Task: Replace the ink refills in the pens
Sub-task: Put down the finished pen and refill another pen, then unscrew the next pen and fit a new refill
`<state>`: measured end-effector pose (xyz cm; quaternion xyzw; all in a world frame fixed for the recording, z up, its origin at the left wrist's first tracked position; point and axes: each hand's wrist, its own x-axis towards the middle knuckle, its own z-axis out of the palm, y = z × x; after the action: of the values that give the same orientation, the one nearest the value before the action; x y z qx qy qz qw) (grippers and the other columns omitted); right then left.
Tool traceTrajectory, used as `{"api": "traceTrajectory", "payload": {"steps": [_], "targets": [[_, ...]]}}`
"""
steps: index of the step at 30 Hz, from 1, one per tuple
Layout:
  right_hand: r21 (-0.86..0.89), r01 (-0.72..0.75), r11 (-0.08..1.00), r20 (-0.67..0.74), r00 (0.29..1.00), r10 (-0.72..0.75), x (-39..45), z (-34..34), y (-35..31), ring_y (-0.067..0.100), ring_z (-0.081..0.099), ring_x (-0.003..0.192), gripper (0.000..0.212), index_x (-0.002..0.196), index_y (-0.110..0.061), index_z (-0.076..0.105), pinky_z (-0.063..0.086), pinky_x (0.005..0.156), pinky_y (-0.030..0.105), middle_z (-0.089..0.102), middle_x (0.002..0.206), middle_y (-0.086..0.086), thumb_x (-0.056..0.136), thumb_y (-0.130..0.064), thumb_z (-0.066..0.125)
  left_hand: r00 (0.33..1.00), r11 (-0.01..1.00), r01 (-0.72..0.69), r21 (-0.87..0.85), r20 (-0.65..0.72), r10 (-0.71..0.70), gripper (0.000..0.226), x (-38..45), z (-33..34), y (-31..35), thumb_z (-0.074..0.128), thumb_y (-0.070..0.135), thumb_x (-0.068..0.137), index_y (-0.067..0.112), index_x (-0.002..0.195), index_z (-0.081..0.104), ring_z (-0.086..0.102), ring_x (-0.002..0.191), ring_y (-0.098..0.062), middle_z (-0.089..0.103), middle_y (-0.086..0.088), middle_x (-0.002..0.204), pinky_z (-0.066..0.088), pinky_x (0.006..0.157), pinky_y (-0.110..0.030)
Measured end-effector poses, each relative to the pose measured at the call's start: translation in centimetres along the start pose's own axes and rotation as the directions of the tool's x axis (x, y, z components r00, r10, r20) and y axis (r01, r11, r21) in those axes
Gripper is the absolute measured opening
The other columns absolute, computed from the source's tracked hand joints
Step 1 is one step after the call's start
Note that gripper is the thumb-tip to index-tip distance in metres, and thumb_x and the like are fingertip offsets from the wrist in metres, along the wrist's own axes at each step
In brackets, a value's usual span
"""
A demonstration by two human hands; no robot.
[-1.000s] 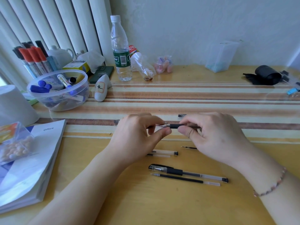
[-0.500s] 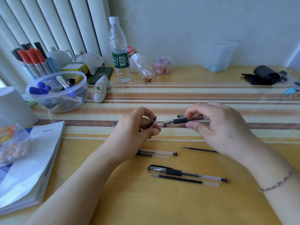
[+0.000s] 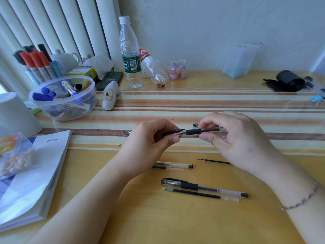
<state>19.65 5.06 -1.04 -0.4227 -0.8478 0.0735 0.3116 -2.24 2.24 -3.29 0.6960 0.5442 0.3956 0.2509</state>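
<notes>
My right hand [image 3: 235, 138] pinches a clear gel pen [image 3: 195, 132] with a black grip, held level above the striped mat. My left hand [image 3: 149, 143] holds the pen's black cap [image 3: 173, 132] right at the pen's tip. On the desk below lie a capped pen [image 3: 202, 187], a loose black refill [image 3: 197, 194] beside it, a clear pen barrel [image 3: 174, 165] with another refill [image 3: 168, 168] along it, and a thin refill [image 3: 213, 161] partly hidden by my right hand.
A clear bowl [image 3: 63, 97] of markers stands at the left, a water bottle [image 3: 130, 55] at the back. A thick book [image 3: 35, 173] and small plastic box [image 3: 15, 154] lie at the near left. Another pen [image 3: 127, 132] rests on the mat behind my left hand.
My left hand pulled the cap off the pen and apart from it, then brought it back to the tip. My right hand lifted the pen slightly.
</notes>
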Motion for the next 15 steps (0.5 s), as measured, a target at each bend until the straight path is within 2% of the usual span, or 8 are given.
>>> {"api": "traceTrajectory", "payload": {"steps": [2,5,11,13,15], "targets": [[-0.012,0.032,0.999,0.013,0.999,-0.032,-0.16,0.40,-0.44,0.013,0.066,0.079,0.015,0.094,-0.028,0.068,0.053,0.073,0.041,0.071,0.081,-0.014,0.081,-0.035,0.067,0.999,0.999,-0.036,0.039,-0.016,0.036,0.009,-0.11,0.17,0.19,0.071,0.027,0.086,0.027,0.095,0.073,0.054,0.064,-0.007,0.065,0.012,0.072,0.044,0.060,-0.018],[0.018,0.041,0.999,0.010,0.999,-0.041,-0.34,0.84,-0.65,0.011,0.068,0.075,0.015,0.096,-0.025,0.070,0.055,0.071,0.039,0.073,0.079,-0.014,0.081,-0.026,0.072,0.996,0.998,-0.063,0.025,-0.064,0.064,0.012,-0.21,0.48,0.46,0.072,0.022,0.086,0.025,0.097,0.074,0.063,0.075,-0.014,0.072,0.008,0.082,0.050,0.069,-0.026],[0.120,-0.013,0.993,0.008,1.000,0.013,-0.30,0.70,-0.62,0.013,0.069,0.070,0.015,0.092,-0.024,0.072,0.057,0.066,0.039,0.073,0.073,-0.012,0.079,-0.017,0.076,0.994,0.996,-0.086,0.010,-0.072,0.086,0.014,-0.16,0.69,0.65,0.073,0.019,0.085,0.024,0.098,0.075,0.065,0.082,-0.011,0.072,0.012,0.084,0.051,0.074,-0.025],[0.118,-0.028,0.993,0.061,0.998,0.021,-0.26,0.62,-0.79,0.010,0.067,0.070,0.016,0.093,-0.026,0.071,0.056,0.067,0.037,0.070,0.073,-0.014,0.080,-0.018,0.075,0.990,0.992,-0.123,0.035,-0.067,0.125,0.015,-0.10,0.66,0.69,0.073,0.019,0.084,0.023,0.099,0.075,0.064,0.081,-0.008,0.070,0.013,0.083,0.050,0.072,-0.018],[0.035,-0.075,0.997,0.168,0.983,0.068,-0.11,0.14,-0.49,0.003,0.063,0.073,0.013,0.092,-0.034,0.068,0.054,0.068,0.034,0.068,0.077,-0.019,0.082,-0.026,0.072,0.985,0.982,-0.169,0.085,-0.025,0.172,0.019,-0.17,0.62,0.84,0.075,0.025,0.082,0.022,0.101,0.075,0.060,0.077,-0.005,0.067,0.015,0.081,0.045,0.069,-0.012]]}}
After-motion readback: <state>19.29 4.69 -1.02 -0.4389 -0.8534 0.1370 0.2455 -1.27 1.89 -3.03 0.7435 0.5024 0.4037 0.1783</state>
